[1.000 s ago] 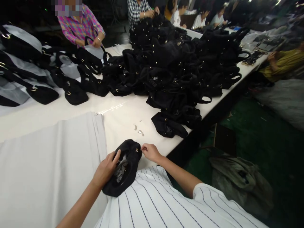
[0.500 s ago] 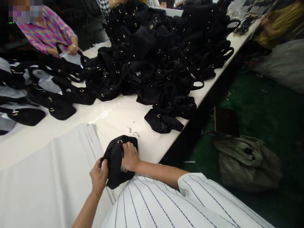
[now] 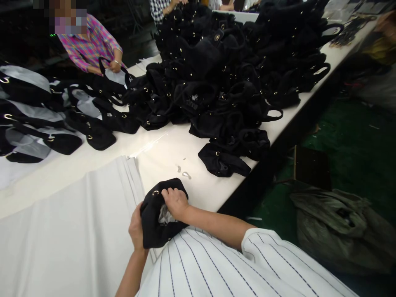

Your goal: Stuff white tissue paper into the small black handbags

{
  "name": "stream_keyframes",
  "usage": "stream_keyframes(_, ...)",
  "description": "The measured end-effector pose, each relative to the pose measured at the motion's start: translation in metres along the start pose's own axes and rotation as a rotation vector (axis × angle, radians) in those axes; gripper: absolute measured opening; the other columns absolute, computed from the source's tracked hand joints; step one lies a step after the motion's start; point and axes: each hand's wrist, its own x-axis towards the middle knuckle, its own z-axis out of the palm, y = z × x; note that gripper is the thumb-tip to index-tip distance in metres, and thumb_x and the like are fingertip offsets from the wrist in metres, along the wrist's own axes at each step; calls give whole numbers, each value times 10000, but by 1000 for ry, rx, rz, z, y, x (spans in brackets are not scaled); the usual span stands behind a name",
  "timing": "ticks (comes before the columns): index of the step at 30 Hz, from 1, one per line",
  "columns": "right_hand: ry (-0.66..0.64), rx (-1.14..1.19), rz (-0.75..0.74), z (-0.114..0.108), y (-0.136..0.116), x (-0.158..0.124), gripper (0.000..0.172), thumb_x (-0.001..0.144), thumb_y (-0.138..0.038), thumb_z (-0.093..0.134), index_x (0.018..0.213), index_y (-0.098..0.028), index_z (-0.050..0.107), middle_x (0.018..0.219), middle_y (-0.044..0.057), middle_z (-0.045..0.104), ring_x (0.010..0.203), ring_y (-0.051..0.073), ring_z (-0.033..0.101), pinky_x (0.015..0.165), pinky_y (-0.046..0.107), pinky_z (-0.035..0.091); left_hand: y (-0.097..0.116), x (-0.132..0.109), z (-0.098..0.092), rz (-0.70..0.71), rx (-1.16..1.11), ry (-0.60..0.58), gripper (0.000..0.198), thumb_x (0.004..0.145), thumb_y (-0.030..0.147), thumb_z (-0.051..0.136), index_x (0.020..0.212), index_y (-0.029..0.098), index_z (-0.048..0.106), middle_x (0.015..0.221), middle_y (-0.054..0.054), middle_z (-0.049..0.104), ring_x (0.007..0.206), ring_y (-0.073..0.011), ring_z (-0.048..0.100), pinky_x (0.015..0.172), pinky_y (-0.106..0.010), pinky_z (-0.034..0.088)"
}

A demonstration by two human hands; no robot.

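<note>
Two hands holding one black bag, three small scraps nearby

The left hand is wrapped in a grip, its fingertips hidden, with the left forearm running down below it from a fairly straight wrist. Near it, to its right and slightly higher, the right hand shows its back, fingers bent and gripping, knuckles up. The right forearm stretches away to the right of that hand, sloping gently lower; the hands are apart
</note>
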Motion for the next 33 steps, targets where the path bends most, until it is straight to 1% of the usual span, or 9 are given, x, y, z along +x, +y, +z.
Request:
stream_keyframes(3, 55, 64, 119, -5, 13, -14, 311, 690, -103, 563, 977, -198, 488, 905, 49, 596, 810, 220, 552, 654, 322, 409, -1, -21, -9, 35, 91, 99, 449, 862, 293, 436, 1282, 163, 527, 1158, -122, 621, 1082, -286, 592, 942, -413, 481)
stream_keyframes(7, 203, 194, 322, -4, 29, -24, 219, 739, -237, 579, 932, -220, 476, 893, 28, 607, 823, 203, 560, 684, 304, 381, 5, -44, -12, 162, 129, 137, 482, 890, 248, 486, 1372, 229, 469, 1229, -91, 613, 1121, -248, 588, 963, -370, 479)
stream_keyframes(10, 149, 282, 447, -1, 29, -22, 248, 738, -320, 599, 925, -227, 466, 779, -2, 606, 693, 191, 558, 617, 289, 345, 9, -49, -11, 290, 124, 158, 532, 887, 180, 522, 1407, 246, 432, 1272, -82, 610, 1129, -231, 599, 983, -351, 474)
stream_keyframes(15, 93, 510, 212, 0, 0, -19, 76, 847, -274, 495, 845, -223, 438, 673, -27, 568, 614, 159, 548, 571, 255, 336, 10, -52, -5, 473, 141, 207, 621, 884, 115, 522, 1464, 220, 330, 1261, -111, 619, 1118, -226, 619, 939, -332, 515)
stream_keyframes(19, 110, 467, 36, -1, -26, -22, 79, 884, -270, 470, 830, -215, 451, 715, -4, 574, 642, 162, 552, 564, 258, 345, 2, -57, 0, 558, 133, 252, 566, 910, 184, 482, 1455, 177, 327, 1156, -140, 660, 1037, -245, 659, 836, -346, 564)
stream_keyframes(22, 116, 413, -17, -3, -32, -27, 43, 845, -210, 497, 873, -210, 464, 772, 5, 572, 700, 172, 546, 613, 268, 385, -3, -57, -2, 425, 91, 229, 467, 917, 255, 450, 1377, 181, 422, 1131, -126, 670, 968, -243, 679, 776, -346, 573)
stream_keyframes(26, 116, 314, -118, -8, -23, -28, 251, 768, -91, 470, 993, -198, 508, 912, 43, 554, 849, 196, 528, 738, 290, 429, 3, -50, -13, 111, 23, 219, 439, 883, 328, 445, 1292, 174, 485, 1132, -122, 653, 971, -267, 661, 778, -370, 551)
stream_keyframes(30, 193, 229, -76, -17, -3, 0, 340, 802, -25, 381, 982, -210, 601, 914, 53, 515, 873, 190, 505, 779, 283, 425, 18, -39, -17, -106, -49, 177, 414, 850, 314, 451, 1245, 201, 504, 1148, -107, 634, 1045, -273, 618, 871, -388, 502)
stream_keyframes(33, 224, 257, -75, -19, 7, 30, 355, 822, -28, 385, 959, -211, 656, 889, 48, 507, 860, 179, 507, 787, 275, 423, 28, -29, -8, -215, -104, 49, 472, 795, 295, 530, 1252, 188, 479, 1062, -102, 661, 962, -270, 645, 792, -368, 513)
